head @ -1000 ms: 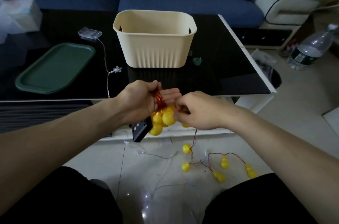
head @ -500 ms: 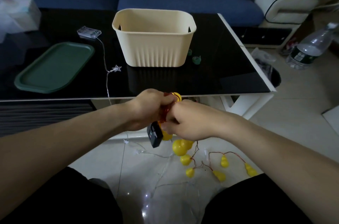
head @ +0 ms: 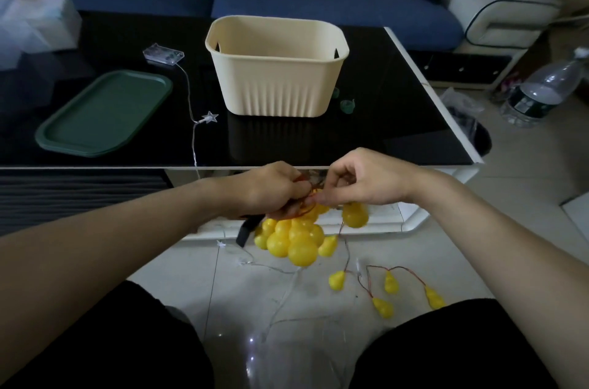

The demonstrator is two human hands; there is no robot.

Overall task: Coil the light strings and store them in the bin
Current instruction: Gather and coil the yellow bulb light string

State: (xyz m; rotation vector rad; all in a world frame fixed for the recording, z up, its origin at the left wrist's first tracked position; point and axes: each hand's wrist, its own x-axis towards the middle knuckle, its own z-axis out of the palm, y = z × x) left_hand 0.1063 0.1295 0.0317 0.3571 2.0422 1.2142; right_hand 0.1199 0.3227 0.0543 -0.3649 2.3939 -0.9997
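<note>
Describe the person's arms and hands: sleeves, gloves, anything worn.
Both forearms are bare up to the frame edge, with no sleeve in view. The left hand and right hand wear no gloves, and no rings, watch or bracelet show.

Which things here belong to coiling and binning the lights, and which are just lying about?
In the job:
yellow bulb string, gripped by left hand, wire pinched by right hand
star light string
cream bin

Lying about:
green tray
water bottle
tissue pack
</note>
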